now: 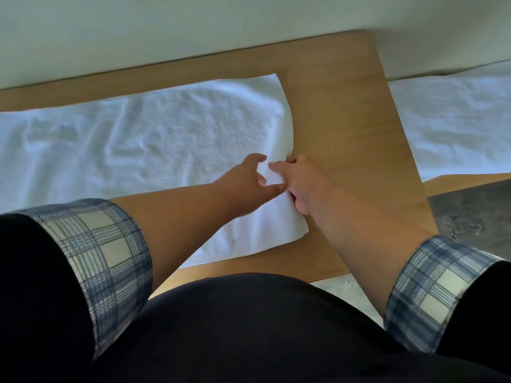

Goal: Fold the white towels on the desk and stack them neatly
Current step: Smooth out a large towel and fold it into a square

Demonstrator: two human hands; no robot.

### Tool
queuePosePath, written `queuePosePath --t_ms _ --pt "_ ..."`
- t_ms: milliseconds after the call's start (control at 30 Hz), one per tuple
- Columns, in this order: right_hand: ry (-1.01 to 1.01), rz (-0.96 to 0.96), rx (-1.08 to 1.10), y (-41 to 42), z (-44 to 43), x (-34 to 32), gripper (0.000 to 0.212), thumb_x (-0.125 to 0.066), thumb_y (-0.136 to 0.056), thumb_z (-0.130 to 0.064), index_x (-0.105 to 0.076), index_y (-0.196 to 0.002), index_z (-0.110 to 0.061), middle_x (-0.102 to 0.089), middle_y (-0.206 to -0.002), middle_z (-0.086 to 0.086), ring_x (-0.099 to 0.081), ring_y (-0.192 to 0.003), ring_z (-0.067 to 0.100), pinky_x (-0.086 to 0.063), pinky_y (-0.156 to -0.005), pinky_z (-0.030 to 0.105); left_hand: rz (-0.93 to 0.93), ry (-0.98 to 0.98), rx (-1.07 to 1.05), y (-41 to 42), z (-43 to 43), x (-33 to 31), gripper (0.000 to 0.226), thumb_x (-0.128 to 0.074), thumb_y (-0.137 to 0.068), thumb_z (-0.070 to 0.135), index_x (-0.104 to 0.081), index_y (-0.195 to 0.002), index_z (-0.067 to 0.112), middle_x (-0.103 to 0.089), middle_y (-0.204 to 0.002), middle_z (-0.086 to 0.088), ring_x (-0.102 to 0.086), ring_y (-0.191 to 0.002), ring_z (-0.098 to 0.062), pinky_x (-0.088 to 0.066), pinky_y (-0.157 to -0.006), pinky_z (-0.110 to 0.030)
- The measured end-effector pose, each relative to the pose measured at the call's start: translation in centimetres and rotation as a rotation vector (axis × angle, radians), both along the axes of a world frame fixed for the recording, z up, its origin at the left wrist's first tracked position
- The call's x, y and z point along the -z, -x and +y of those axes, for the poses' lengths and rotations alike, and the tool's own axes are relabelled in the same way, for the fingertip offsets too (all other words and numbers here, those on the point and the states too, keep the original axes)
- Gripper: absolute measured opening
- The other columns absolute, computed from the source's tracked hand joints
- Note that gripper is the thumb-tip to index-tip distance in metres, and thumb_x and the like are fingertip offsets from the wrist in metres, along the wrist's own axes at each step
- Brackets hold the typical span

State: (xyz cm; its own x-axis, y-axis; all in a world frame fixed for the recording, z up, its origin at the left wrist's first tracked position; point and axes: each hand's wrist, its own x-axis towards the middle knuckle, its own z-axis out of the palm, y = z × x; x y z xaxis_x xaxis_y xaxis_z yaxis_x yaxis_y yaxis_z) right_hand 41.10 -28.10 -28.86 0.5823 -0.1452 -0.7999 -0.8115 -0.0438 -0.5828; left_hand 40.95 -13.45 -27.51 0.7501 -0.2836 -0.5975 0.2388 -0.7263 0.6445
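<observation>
I can read no word, label, brand, number or sign on anything in front of me, neither on the white towel (166, 134), nor on the table (345, 120) under it, nor on my plaid cuffs (105, 244).

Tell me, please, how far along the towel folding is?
Done: nothing stacked in view. In hand: the left hand and right hand grip the right edge of the white terry towel spread on the light wooden desk. Still to do: folding and stacking it.
</observation>
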Motion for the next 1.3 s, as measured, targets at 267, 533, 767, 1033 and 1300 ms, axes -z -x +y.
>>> queuePosePath --t_ms 267,533,767,1033,1300 --pt "-0.043 -0.139 -0.104 -1.9 3.2 -2.0 0.025 -0.059 -0.094 -0.026 -0.044 -0.114 -0.024 -0.060 -0.104 0.009 -0.065 -0.070 0.024 -0.058 -0.063 0.039 -0.033 -0.035 -0.184 0.6 1.6 -0.9 0.061 -0.055 -0.091 0.021 -0.031 -0.147 0.028 -0.060 -0.108 0.002 -0.058 -0.082 -0.007 -0.043 -0.059 -0.023" --pt "0.359 -0.372 -0.461 -7.6 3.2 -0.9 0.058 -0.051 -0.097 -0.025 -0.035 -0.153 -0.028 -0.042 -0.150 -0.001 -0.050 -0.126 0.018 -0.040 -0.094 0.023 -0.052 -0.020 -0.073 2.1 2.9 -2.7 0.079 -0.054 -0.084 0.014 -0.017 -0.146 0.046 -0.062 -0.095 0.004 -0.065 -0.066 -0.017 -0.053 -0.048 -0.030" --pt "0.329 -0.526 -0.335 -9.3 5.4 -2.4 0.077 -0.039 -0.086 -0.010 -0.021 -0.157 -0.031 -0.044 -0.148 -0.003 -0.055 -0.079 0.010 -0.044 -0.067 0.024 -0.132 0.027 0.004 3.4 3.4 -4.2 0.068 -0.039 -0.097 0.013 -0.015 -0.147 0.054 -0.059 -0.074 -0.006 -0.052 -0.055 -0.011 -0.040 -0.045 -0.018" --pt "0.327 -0.768 -0.535 -9.4 14.0 -3.8 0.081 -0.043 -0.085 -0.007 -0.014 -0.159 -0.024 -0.015 -0.165 -0.007 -0.022 -0.146 0.010 -0.025 -0.094 0.005 -0.172 0.093 -0.184 5.5 9.4 -6.3 0.060 -0.037 -0.098 0.016 -0.039 -0.122 0.070 -0.053 -0.063 0.010 -0.043 -0.044 -0.005 -0.035 -0.041 -0.015" --pt "0.346 -0.910 -0.598 -7.5 27.2 -4.0 0.077 -0.043 -0.089 -0.009 -0.012 -0.159 -0.019 -0.009 -0.167 -0.003 -0.016 -0.135 -0.001 -0.021 -0.079 -0.005 -0.242 0.073 -0.417 9.3 20.3 -6.9 0.054 -0.038 -0.096 0.016 -0.051 -0.108 0.066 -0.052 -0.067 0.037 -0.048 -0.049 0.000 -0.034 -0.042 -0.010"
